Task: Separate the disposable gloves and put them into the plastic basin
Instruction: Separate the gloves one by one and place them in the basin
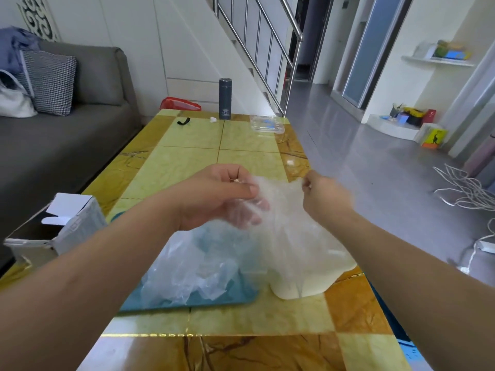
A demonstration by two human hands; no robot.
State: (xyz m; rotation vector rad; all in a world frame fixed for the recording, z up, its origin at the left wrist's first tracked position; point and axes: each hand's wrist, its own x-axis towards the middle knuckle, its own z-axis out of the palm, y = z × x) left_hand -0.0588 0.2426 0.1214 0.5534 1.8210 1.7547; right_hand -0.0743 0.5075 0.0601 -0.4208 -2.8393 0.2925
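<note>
Holding one thin clear plastic glove (284, 210) up over the shiny yellow and brown table (241, 319). Pinched at one edge by left hand (214, 195) thumb and fingers, at the other by curled right hand (325, 194) fingers. Below, by the left arm, more crinkly clear gloves (192, 271) piled in the flat teal plastic basin (219, 299).
</note>
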